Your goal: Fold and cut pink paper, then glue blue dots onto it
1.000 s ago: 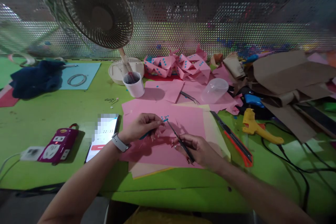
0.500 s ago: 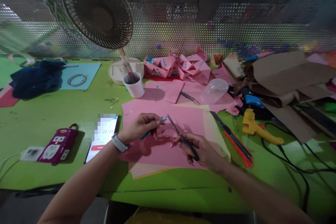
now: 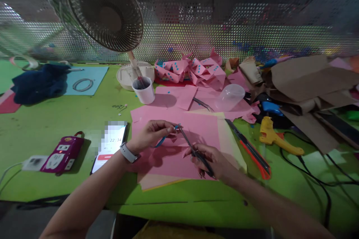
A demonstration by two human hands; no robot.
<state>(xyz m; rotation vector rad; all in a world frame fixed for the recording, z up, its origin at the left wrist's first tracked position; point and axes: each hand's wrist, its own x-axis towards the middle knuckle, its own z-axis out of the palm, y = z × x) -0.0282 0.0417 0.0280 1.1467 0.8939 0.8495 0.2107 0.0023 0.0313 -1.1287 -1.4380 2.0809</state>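
My left hand (image 3: 157,133) pinches a thin blue strip (image 3: 160,142), which curls below the fingers and sticks out a little past the fingertips. In my right hand (image 3: 207,158) is a pair of dark scissors (image 3: 187,140), with fingers wrapped round the handles. The scissor tips point up and left and meet the strip's end beside my left fingertips. Both hands hover over pink paper sheets (image 3: 174,166) stacked with yellow and cream ones. I cannot tell whether the blades touch the strip.
A phone (image 3: 110,145) and purple power strip (image 3: 63,153) lie left. To the right are an orange-black utility knife (image 3: 249,149), yellow glue gun (image 3: 277,136) and brown paper (image 3: 308,78). Behind stand a white cup (image 3: 144,93), a fan (image 3: 106,11) and folded pink paper pieces (image 3: 193,69).
The scissor blades have closed up and now reach the end of the blue strip. More of the strip shows below my left hand. Both hands have stayed nearly in place.
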